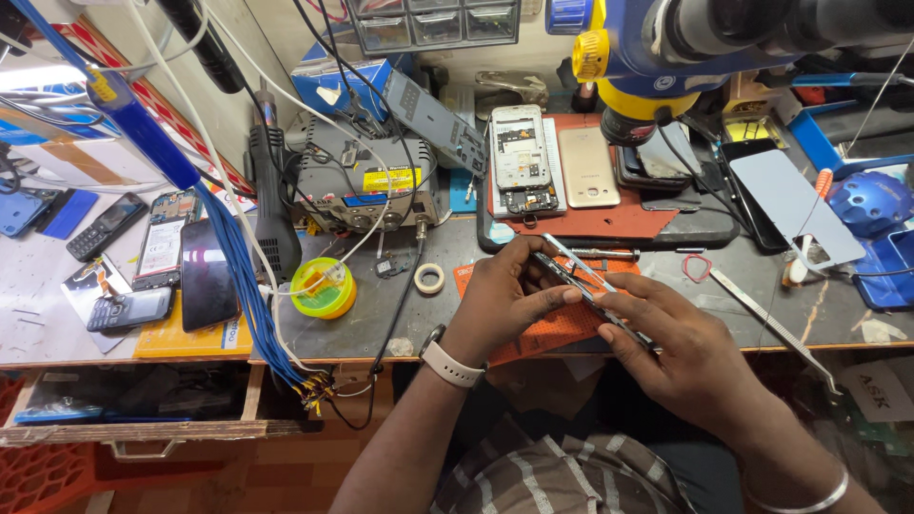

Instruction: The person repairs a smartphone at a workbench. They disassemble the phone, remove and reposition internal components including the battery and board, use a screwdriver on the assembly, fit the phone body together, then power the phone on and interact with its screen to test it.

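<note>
The left hand (505,295) and the right hand (681,352) both grip a thin dark phone (590,297), held edge-up just above the orange mat (562,328) on the worktop (400,305). Tweezers (578,262) lie just behind the mat, a tape roll (428,278) to its left

- The left hand (505,295) and right hand (681,347) meet at the near edge of the dark workbench (381,314), both on a slim dark phone frame (590,297) held edge-up between them.
- An orange rubber mat (562,328) lies under the hands.
- A small ring of pale tape (428,278) lies left of the mat; further left sits a yellow-green round tin (324,287).
- Behind the hands, a opened white phone (519,152) and a gold phone back (587,167) lie side by side on a red-brown mat (619,219).
- Long steel tweezers (776,328) lie to the right.
</note>
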Demonstrator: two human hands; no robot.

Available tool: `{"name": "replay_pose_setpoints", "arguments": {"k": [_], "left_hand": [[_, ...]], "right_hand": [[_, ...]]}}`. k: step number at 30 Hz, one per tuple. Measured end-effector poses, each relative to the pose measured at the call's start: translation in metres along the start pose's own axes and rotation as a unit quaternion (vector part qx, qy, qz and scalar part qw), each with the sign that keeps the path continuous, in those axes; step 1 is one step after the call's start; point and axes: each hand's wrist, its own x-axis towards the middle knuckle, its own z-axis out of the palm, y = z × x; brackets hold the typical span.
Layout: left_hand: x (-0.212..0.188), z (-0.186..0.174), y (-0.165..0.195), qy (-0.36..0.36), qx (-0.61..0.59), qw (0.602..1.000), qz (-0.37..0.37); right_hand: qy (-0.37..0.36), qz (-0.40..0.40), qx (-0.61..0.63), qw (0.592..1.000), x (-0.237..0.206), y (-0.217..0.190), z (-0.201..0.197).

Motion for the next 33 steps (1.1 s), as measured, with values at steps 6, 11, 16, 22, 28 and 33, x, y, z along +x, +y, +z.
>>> {"name": "replay_pose_setpoints", "arguments": {"k": [6, 11, 16, 22, 28, 33], "left_hand": [[-0.003, -0.003, 0.001, 0.004, 0.024, 1.000, 0.006], [-0.002, -0.005, 0.003, 0.000, 0.022, 1.000, -0.010], [-0.001, -0.007, 0.003, 0.003, 0.028, 0.999, -0.017], [-0.001, -0.008, 0.006, 0.009, 0.031, 0.999, 0.018], [-0.003, -0.004, 0.006, 0.092, 0.078, 0.992, 0.033], [0.003, -0.008, 0.001, 0.072, 0.059, 0.993, 0.071]], "right_hand": [[0.011, -0.019, -0.033, 0.999, -0.001, -0.007, 0.003], [0.030, -0.048, -0.078, 0.995, 0.000, -0.010, 0.006], [0.033, -0.068, -0.070, 0.995, 0.003, -0.008, 0.009], [0.036, -0.077, -0.076, 0.994, 0.005, -0.008, 0.013], [0.055, -0.094, -0.087, 0.990, 0.003, -0.003, 0.013], [0.064, -0.074, -0.060, 0.993, 0.005, 0.007, 0.012]]}}
